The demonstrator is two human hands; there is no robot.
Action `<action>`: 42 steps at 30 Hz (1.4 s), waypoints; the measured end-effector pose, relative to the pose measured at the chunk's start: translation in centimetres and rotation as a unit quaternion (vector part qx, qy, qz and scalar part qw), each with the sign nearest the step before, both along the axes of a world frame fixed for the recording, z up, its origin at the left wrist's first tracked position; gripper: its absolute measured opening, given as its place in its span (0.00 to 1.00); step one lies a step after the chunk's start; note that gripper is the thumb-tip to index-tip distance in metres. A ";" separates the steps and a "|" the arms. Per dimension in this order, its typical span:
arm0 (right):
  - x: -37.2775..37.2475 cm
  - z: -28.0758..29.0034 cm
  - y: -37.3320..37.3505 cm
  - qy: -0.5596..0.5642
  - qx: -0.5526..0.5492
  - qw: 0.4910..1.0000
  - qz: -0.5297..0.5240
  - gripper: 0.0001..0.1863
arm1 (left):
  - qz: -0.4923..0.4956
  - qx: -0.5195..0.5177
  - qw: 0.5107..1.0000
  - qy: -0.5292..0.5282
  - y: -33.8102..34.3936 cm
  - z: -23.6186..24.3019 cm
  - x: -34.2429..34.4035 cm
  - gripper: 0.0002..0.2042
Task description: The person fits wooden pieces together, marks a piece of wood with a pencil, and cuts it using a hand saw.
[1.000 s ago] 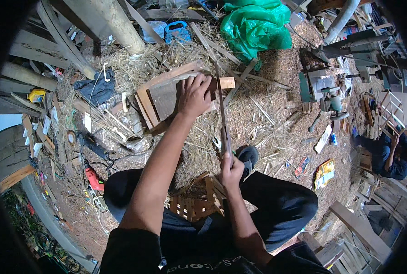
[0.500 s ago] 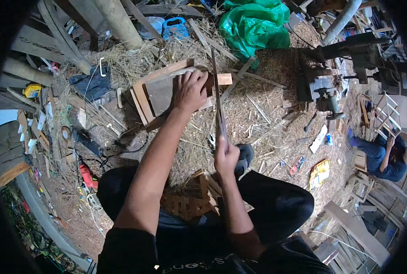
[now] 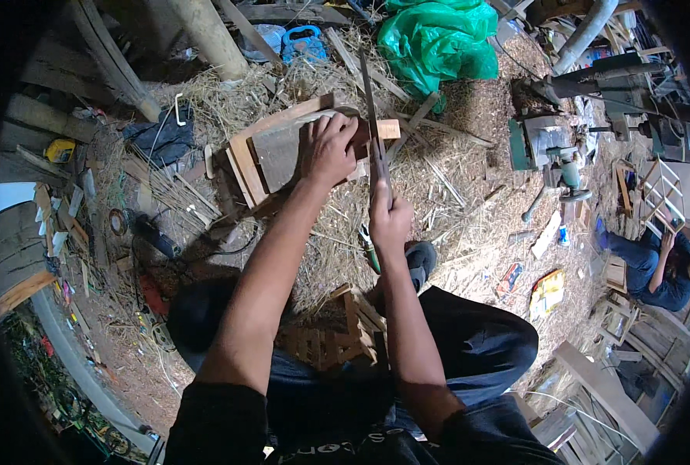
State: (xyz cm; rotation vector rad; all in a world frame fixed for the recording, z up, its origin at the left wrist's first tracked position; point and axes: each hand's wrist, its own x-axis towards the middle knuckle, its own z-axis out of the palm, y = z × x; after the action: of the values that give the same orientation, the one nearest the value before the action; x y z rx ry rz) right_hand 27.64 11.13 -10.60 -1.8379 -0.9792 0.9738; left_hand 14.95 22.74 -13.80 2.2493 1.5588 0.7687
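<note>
dull metal saw (image 3: 373, 112), bare wood strip (image 3: 389, 129), matt wooden board (image 3: 277, 157), glossy plastic sheet (image 3: 442, 43)

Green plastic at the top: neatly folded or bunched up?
Bunched up: the green plastic lies in a loose heap, with irregular creases and bulges.

Ahead of us a green bag (image 3: 442, 39) lies crumpled on the straw, with a blue container (image 3: 304, 45) to its left and, farther left, a thick pole (image 3: 205, 35). On our left we see a dark cloth (image 3: 159, 139), a yellow container (image 3: 60, 150), a tape roll (image 3: 118, 222) and, in shadow, a red tool (image 3: 153, 294). On our right stands a machine (image 3: 569, 174); nearer us lie a blue can (image 3: 564, 235) and a yellow packet (image 3: 547, 293). Beyond, we see a co-worker (image 3: 659, 271) beside a slatted frame (image 3: 665, 194).
</note>
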 end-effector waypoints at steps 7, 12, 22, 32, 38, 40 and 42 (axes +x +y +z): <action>0.5 0.1 -8.3 0.041 -0.012 0.999 -0.007 0.24 | 0.016 0.033 0.999 -0.021 0.4 0.1 -0.3 0.23; 0.1 -0.3 -0.7 -0.033 0.025 0.999 0.016 0.24 | -0.009 -0.001 1.000 -0.005 0.8 -0.6 -0.4 0.23; -1.0 0.5 -1.0 -0.043 -0.006 0.999 -0.003 0.26 | 0.007 0.012 1.000 -0.001 0.5 -0.4 -0.7 0.22; -0.6 -0.6 -4.2 -0.012 0.006 1.000 -0.005 0.24 | 0.014 0.045 0.999 0.007 -0.1 -0.6 -0.7 0.23; -0.2 -0.5 -6.6 -0.030 0.013 0.999 0.020 0.24 | 0.005 0.020 1.000 -0.013 0.1 -0.3 -0.5 0.22; 0.1 -1.0 -9.9 -0.005 0.030 0.999 -0.015 0.24 | 0.006 0.019 1.000 -0.002 -0.1 0.0 -0.5 0.22; -0.2 -0.5 -9.2 0.005 0.007 1.000 -0.026 0.25 | 0.006 0.009 1.000 -0.014 -0.2 -0.7 -0.5 0.22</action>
State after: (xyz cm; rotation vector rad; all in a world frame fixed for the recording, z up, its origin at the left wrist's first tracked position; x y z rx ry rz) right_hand 27.41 1.93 -11.06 -1.8364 -0.9246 0.9408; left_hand 14.43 22.53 -14.46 2.2348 1.5595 0.8168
